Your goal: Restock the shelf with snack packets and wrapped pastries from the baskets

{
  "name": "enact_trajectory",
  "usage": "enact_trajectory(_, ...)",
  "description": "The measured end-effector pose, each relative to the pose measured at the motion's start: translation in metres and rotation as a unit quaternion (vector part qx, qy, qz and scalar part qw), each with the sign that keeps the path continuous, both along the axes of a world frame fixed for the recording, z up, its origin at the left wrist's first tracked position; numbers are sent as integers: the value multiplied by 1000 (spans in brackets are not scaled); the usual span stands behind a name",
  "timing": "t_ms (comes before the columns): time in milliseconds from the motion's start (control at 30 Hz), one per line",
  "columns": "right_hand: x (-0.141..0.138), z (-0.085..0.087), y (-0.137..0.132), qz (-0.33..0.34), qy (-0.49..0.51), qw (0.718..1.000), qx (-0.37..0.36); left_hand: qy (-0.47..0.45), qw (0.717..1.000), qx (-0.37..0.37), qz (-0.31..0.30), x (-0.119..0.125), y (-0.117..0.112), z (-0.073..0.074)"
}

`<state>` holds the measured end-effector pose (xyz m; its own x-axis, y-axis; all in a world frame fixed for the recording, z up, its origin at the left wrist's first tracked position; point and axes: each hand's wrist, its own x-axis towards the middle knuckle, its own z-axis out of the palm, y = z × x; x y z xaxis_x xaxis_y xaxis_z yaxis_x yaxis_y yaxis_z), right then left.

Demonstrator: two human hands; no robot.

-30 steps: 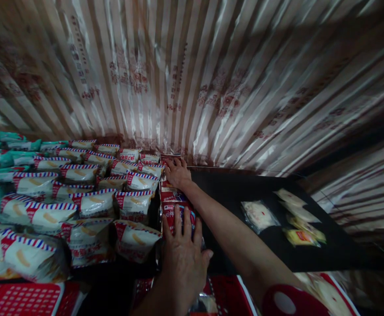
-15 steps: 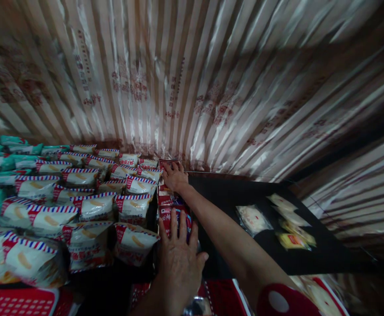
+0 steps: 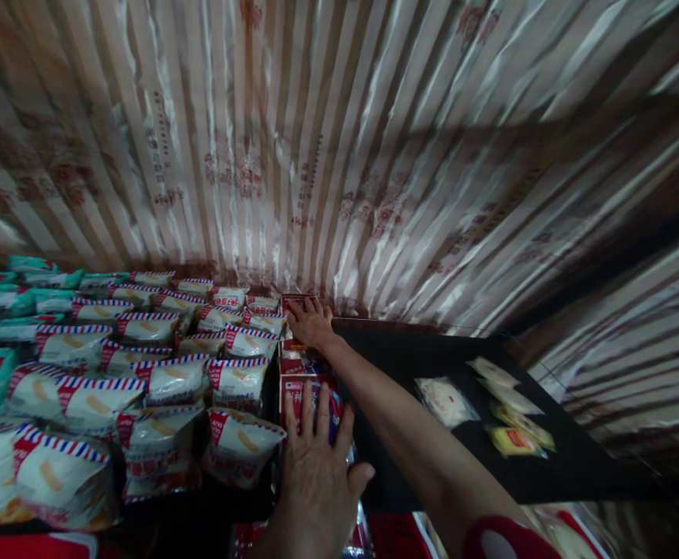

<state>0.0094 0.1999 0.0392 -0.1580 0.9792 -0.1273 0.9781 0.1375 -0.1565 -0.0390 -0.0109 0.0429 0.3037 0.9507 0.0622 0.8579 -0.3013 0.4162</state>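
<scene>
A column of red snack packets (image 3: 300, 365) runs from front to back on a dark shelf (image 3: 409, 365). My left hand (image 3: 319, 473) lies flat, fingers spread, on the nearest red packet (image 3: 311, 392). My right hand (image 3: 311, 321) reaches to the far end of the column, fingers stretched on the back packet (image 3: 296, 301) against the wall. My right arm crosses the shelf diagonally, with a red sleeve with white dots at the bottom right.
Rows of white packets with red-and-blue striped edges (image 3: 164, 373) fill the shelf to the left, teal packets (image 3: 1, 299) beyond them. Small clear and yellow packets (image 3: 490, 411) lie at the right. A striped glossy sheet (image 3: 339, 155) covers the wall behind.
The view has tilted up slightly, so everything sits lower in frame. Both hands keep their places on the red packet column.
</scene>
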Motion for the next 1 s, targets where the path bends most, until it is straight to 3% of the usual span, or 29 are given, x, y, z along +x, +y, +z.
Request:
enact_trajectory(300,4,6,-7,-21,53,990,129,-3,1000,23,-8,-8,0,6)
enact_trajectory(533,30,25,-25,-14,112,981,160,6,997,83,-9,-8,2,2)
enact_trajectory(733,77,20,-81,-56,265,946,179,12,994,111,-16,-7,2,-6)
enact_trajectory(867,108,8,-124,-94,316,931,157,21,993,112,-16,-4,2,-7)
enact_trajectory(1000,120,-4,-160,-123,377,911,113,29,992,122,-15,0,2,-5)
